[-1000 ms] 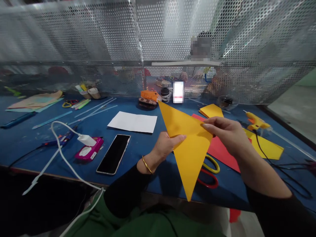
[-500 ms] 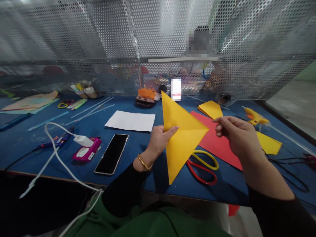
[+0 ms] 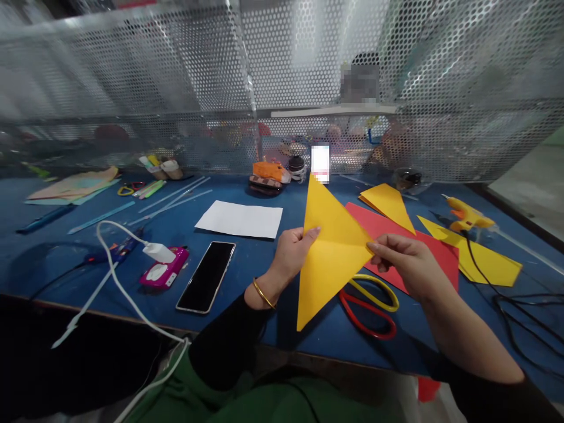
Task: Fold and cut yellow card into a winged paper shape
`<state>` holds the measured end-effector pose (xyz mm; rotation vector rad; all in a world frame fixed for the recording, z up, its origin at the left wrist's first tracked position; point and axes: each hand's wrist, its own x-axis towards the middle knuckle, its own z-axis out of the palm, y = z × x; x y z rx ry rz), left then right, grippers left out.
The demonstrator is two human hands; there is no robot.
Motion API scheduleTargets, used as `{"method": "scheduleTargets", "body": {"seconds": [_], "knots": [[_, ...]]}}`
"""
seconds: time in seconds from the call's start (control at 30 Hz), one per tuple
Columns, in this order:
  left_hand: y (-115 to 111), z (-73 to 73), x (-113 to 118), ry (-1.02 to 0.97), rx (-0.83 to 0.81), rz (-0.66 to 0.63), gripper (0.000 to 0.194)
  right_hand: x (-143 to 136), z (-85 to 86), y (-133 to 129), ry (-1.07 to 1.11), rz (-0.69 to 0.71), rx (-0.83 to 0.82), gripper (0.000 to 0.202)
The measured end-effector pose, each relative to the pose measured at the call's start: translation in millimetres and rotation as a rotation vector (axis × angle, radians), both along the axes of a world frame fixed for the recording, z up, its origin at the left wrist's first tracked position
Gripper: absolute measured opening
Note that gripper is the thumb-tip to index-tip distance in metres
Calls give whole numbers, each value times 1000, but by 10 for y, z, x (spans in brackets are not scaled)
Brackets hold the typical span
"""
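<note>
A creased yellow paper triangle (image 3: 330, 247) is held up above the blue table, one corner pointing right. My left hand (image 3: 293, 252) grips its left edge, thumb on the front and the other fingers hidden behind. At the right corner, my right hand (image 3: 396, 255) pinches the tip between thumb and fingers. Scissors with red and yellow handles (image 3: 374, 294) lie just below the paper, their blades out of sight. Behind my right hand is a red sheet (image 3: 443, 258), with a folded yellow paper (image 3: 388, 202) over its upper edge.
On the left are a phone (image 3: 207, 277), a white sheet (image 3: 240, 219), a magenta socket block (image 3: 164, 271) and a white cable. A yellow glue gun (image 3: 469, 214) with a black cord and another yellow paper (image 3: 493, 261) lie right. Perforated metal mesh (image 3: 176, 70) stands behind.
My right hand has closed on the triangle's right corner, from which it was slightly apart. The paper has tilted a little. The whole view has shifted, showing more of the yellow paper on the right.
</note>
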<state>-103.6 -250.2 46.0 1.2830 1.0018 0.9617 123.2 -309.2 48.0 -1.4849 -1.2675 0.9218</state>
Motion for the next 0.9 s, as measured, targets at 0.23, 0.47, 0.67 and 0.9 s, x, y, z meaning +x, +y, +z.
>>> {"method": "scheduleTargets", "body": {"seconds": [0.23, 0.47, 0.67, 0.9], "knots": [[-35, 48, -20, 168, 104, -137, 39, 52, 132, 60, -188, -34, 18, 39], [-96, 140, -21, 377, 257, -528, 43, -112, 467, 446, 108, -56, 127, 35], [-53, 159, -63, 407, 236, -598, 46, -55, 359, 526, 185, -176, 128, 42], [-52, 132, -50, 404, 234, -587, 46, -9, 232, 329, 170, -91, -7, 46]]}}
